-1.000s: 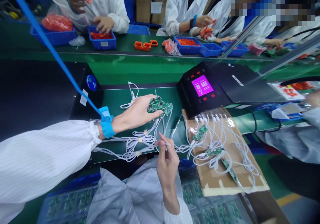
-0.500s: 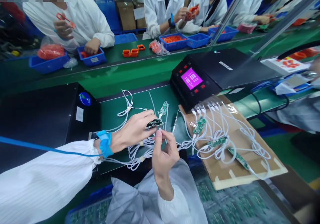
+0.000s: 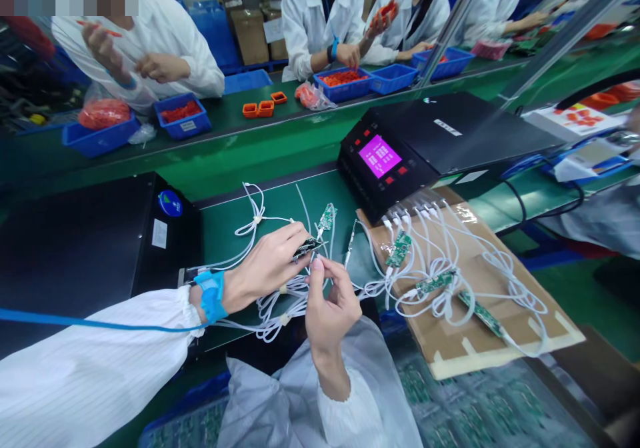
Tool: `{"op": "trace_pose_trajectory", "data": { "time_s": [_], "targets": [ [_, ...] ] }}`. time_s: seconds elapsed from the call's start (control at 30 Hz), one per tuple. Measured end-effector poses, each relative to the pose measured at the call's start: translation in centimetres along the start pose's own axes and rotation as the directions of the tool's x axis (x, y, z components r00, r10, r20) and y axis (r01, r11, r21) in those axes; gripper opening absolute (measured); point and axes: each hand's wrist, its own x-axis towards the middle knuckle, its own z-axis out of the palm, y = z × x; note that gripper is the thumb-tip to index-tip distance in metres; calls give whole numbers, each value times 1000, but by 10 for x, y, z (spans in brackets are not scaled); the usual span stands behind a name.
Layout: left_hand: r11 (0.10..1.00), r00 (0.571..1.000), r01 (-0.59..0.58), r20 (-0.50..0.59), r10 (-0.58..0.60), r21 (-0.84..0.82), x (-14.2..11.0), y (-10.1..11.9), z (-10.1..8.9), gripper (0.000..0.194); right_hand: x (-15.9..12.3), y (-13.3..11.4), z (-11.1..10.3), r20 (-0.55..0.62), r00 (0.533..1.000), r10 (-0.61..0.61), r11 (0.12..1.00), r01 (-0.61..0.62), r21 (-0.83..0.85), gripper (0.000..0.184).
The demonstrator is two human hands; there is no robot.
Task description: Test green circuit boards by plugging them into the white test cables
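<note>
I have the left arm reaching in from the side, my left hand [image 3: 273, 261] back-up with fingers curled in a grip. Below it, I hold my right hand [image 3: 331, 308] upright, thumb and forefinger pinched, just beside the left fingertips.

Left hand [image 3: 270, 259] grips circuit boards [image 3: 302, 251] | right hand [image 3: 331, 305] in close, fingertips pinched beside them | white cables [image 3: 271, 323] coil underneath | magenta screen [image 3: 380, 157] glowing!

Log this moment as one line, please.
left hand: holding circuit boards | right hand: fingertips pinched beside boards, contents unclear | nearby: white cables | rest: black console, magenta screen lit
</note>
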Motion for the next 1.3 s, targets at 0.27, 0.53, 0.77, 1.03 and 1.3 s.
{"op": "trace_pose_trajectory", "data": {
  "time_s": [0.27,0.53,0.77,1.03,1.3],
  "targets": [
    [962,996,-85,51,74,259,-7,4,6,10,1,-2,0,-4,1000,22,1000,-22,14,10],
    [982,997,-32,70,19,184,-7,2,9,10,8,1,-2,70,993,96,995,-95,-11,15],
    [978,989,147,25,-145,-147,-1,2,6,4,10,-1,-1,22,983,182,981,-183,57,23],
    [998,998,-59,24,59,8,-3,-2,0,19,9,-4,0,-46,993,106,991,-102,80,15],
    [990,992,-110,-50,114,87,-6,1,6,15,5,-6,7,-88,975,202,976,-193,96,21]
  ]
}}
